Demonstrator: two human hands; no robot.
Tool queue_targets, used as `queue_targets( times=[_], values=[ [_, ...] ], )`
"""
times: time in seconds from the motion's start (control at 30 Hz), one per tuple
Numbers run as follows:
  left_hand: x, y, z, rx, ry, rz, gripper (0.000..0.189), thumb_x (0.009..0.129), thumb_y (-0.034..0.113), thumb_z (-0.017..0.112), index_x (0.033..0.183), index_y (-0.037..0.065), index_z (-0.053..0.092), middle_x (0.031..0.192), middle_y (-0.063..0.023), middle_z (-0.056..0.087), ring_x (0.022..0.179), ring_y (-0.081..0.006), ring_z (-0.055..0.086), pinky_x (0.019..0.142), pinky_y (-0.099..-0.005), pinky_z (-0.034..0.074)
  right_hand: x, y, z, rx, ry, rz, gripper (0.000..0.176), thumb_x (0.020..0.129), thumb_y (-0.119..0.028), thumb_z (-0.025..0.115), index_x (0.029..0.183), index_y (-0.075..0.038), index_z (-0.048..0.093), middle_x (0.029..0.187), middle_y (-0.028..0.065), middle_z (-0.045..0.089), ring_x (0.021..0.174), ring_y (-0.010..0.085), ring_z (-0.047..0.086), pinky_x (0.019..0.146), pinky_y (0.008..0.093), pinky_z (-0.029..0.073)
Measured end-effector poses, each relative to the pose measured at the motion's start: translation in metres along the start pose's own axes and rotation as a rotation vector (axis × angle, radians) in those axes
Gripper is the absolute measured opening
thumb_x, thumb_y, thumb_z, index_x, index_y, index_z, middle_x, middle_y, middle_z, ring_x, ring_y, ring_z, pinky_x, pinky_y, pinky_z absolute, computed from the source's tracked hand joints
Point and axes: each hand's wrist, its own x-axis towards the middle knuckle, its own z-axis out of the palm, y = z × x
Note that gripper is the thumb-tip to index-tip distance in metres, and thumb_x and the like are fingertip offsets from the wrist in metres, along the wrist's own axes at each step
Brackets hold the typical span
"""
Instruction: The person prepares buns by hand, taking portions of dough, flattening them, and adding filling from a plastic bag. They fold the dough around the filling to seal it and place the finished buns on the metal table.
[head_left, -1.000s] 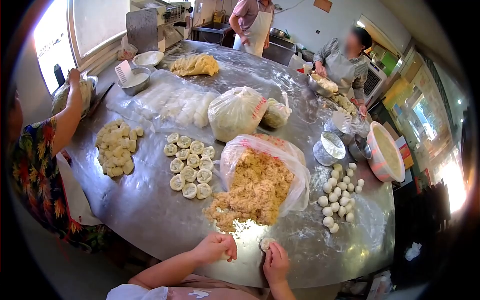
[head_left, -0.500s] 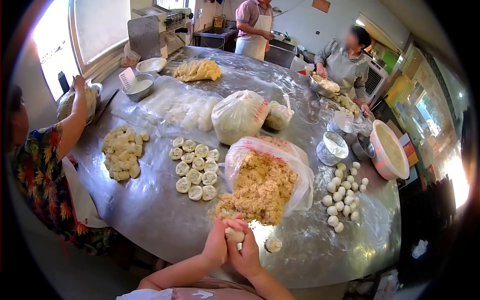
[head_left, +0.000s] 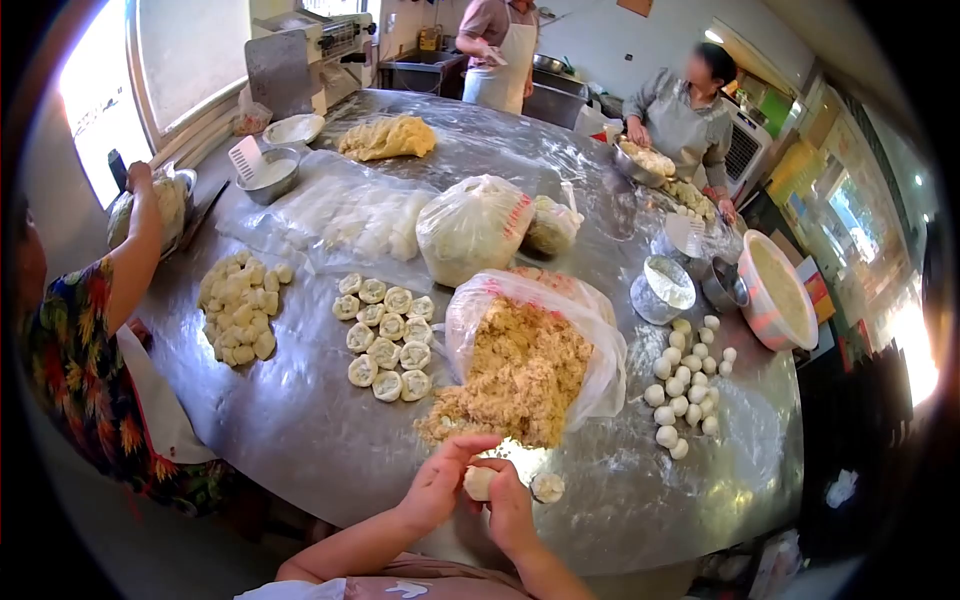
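Observation:
Close to the table's front edge, a pale dough ball (head_left: pixel 479 485) sits between my two hands. My left hand (head_left: pixel 437 487) cups it from the left, its fingers reaching over the far side. From the right, my right hand (head_left: pixel 512 508) presses thumb and fingers against it. A single small dough piece (head_left: pixel 547 488) lies just right of my right hand. Directly beyond my hands, crumbly tan filling (head_left: pixel 520 375) spills from an open plastic bag (head_left: pixel 607 375). Several shaped buns with pinched tops (head_left: pixel 389 353) stand in rows to the left of it.
Round white dough balls (head_left: pixel 682 400) cluster at right, near a metal pot (head_left: pixel 662 292) and a pink basin (head_left: pixel 778 290). Cut dough pieces (head_left: pixel 238 308) lie at left. A tied bag (head_left: pixel 474 232) stands mid-table. One co-worker (head_left: pixel 90 340) works at left; two others are across the table.
My hands have opened somewhat around the dough ball, showing more of it. My left fingers now stretch across its far side. The co-worker at the back has raised a hand.

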Motion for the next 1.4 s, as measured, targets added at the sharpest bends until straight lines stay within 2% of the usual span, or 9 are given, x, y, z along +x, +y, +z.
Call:
queue_targets(
  times=[0.2,0.33,0.47,0.67,0.8,0.9,1.03,1.2,1.4],
  values=[
    [0.002,-0.026,-0.024,0.436,-0.297,0.033,0.042,0.1,0.037,0.042,0.122,0.002,0.051,0.112,-0.014,0.062,0.108,-0.0208,0.058,0.088,-0.0338,0.048,-0.001,0.02,0.005,-0.079,-0.006,0.077,0.041,0.101,-0.042,0.038,0.117,-0.008,0.053,0.085,0.0033,0.06,0.067,0.0108,0.055,0.061,0.0266,0.046],
    [-0.001,-0.019,-0.012,0.074,-0.255,-0.1,0.044,0.1,0.037,0.044,0.131,0.005,0.045,0.125,-0.0093,0.055,0.111,-0.0178,0.055,0.091,-0.031,0.043,-0.003,0.011,-0.022,0.108,0.041,0.141,0.037,0.1,-0.039,0.042,0.111,-0.006,0.054,0.084,0.0032,0.06,0.067,0.0098,0.055,0.061,0.0238,0.046],
    [0.014,-0.015,-0.024,0.074,0.011,-0.039,0.039,0.1,0.034,0.045,0.129,0.01,0.046,0.127,-0.0019,0.051,0.114,-0.0146,0.048,0.092,-0.0318,0.039,0.007,0.001,-0.094,0.283,0.296,0.232,0.047,0.1,-0.047,0.035,0.105,-0.005,0.055,0.078,0.0071,0.062,0.062,0.0107,0.055,0.059,0.0264,0.047],
    [0.031,-0.014,-0.093,0.374,0.444,-0.051,0.04,0.097,0.029,0.052,0.13,0.008,0.045,0.128,-0.0067,0.048,0.119,-0.0208,0.045,0.097,-0.0336,0.038,0.034,-0.052,-0.209,0.664,0.571,-0.386,0.067,0.097,-0.056,0.033,0.139,-0.004,0.035,0.136,0.0104,0.046,0.096,0.0208,0.058,0.087,0.0333,0.047],
    [0.057,-0.033,-0.153,0.989,0.73,0.345,0.05,0.094,0.028,0.055,0.134,0.001,0.041,0.134,-0.0168,0.04,0.12,-0.0304,0.042,0.1,-0.0392,0.037,0.031,-0.052,-0.196,0.596,0.643,-0.445,0.059,0.098,-0.047,0.04,0.137,-0.003,0.037,0.132,0.0117,0.049,0.092,0.0187,0.059,0.083,0.0316,0.049],
    [0.075,-0.04,-0.206,1.291,0.835,0.337,0.057,0.092,0.03,0.058,0.134,-0.004,0.039,0.139,-0.0229,0.035,0.124,-0.0364,0.039,0.103,-0.0428,0.035,0.027,-0.014,-0.165,0.229,0.59,-0.108,0.045,0.098,-0.033,0.048,0.13,-0.002,0.044,0.123,0.0118,0.057,0.083,0.0159,0.06,0.077,0.0285,0.05],
    [0.103,-0.02,-0.198,1.428,0.826,0.181,0.051,0.089,0.034,0.06,0.123,-0.003,0.053,0.135,-0.0221,0.043,0.125,-0.0367,0.041,0.104,-0.0433,0.034,0.017,0.016,-0.11,-0.091,0.432,-0.085,0.037,0.092,-0.02,0.062,0.122,-0.001,0.052,0.108,0.0074,0.064,0.079,0.0091,0.061,0.069,0.0253,0.051],
    [0.115,-0.027,-0.203,1.434,0.679,0.396,0.03,0.085,0.028,0.065,0.101,0.002,0.063,0.108,-0.0164,0.061,0.103,-0.0321,0.056,0.091,-0.0405,0.043,0.011,0.016,-0.074,-0.88,0.221,-0.225,0.036,0.08,-0.022,0.07,0.11,-0.005,0.058,0.104,0.0124,0.062,0.091,0.0317,0.061,0.079,0.0381,0.051],
    [0.097,-0.021,-0.182,1.134,0.669,0.345,0.027,0.078,0.022,0.073,0.09,0.002,0.058,0.081,-0.0121,0.061,0.074,-0.0256,0.058,0.069,-0.0366,0.046,0.01,0.036,-0.049,-0.936,0.225,-0.178,0.045,0.077,-0.02,0.074,0.116,-0.005,0.056,0.118,0.0148,0.055,0.104,0.0342,0.057,0.088,0.0392,0.048]
  ],
)
